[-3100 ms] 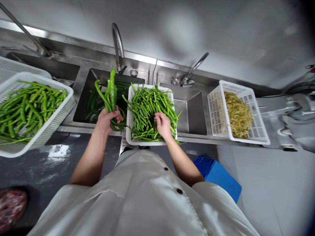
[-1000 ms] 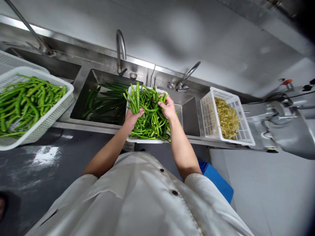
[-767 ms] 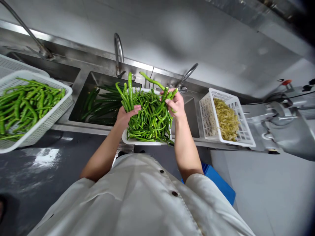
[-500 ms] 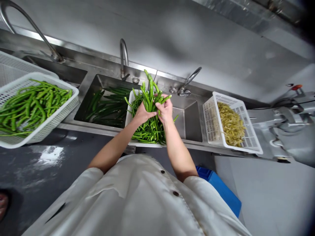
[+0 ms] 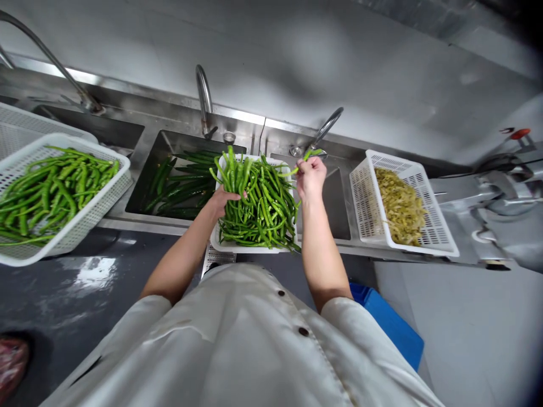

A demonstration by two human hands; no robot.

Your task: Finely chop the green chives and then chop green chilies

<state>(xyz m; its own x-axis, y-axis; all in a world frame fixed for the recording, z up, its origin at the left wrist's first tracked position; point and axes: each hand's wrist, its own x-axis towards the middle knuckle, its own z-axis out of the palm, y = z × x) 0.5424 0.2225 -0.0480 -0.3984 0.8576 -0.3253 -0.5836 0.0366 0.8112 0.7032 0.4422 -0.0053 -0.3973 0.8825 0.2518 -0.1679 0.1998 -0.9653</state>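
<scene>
A white basket (image 5: 220,244) heaped with long green chili peppers (image 5: 269,212) stands in front of me at the sink edge. At its left side my left hand (image 5: 224,199) is closed around a bunch of green peppers (image 5: 237,169), their ends pointing up and away. Off the basket's right rim, my right hand (image 5: 311,174) pinches a green pepper (image 5: 313,152) that sticks out above the fingers. The hand itself hides part of that pepper.
Dark green cucumber-like vegetables (image 5: 186,189) lie in the middle sink (image 5: 146,175). A second white basket of green peppers (image 5: 123,175) stands left. On the right sits a white basket (image 5: 441,243) of yellowish shredded vegetable (image 5: 401,209). Taps (image 5: 202,93) rise behind; a blue bin (image 5: 394,328) is below.
My hands were together over the basket with the bunch between them. Now they are apart: the left has moved left with the bunch, the right has moved right with a pepper.
</scene>
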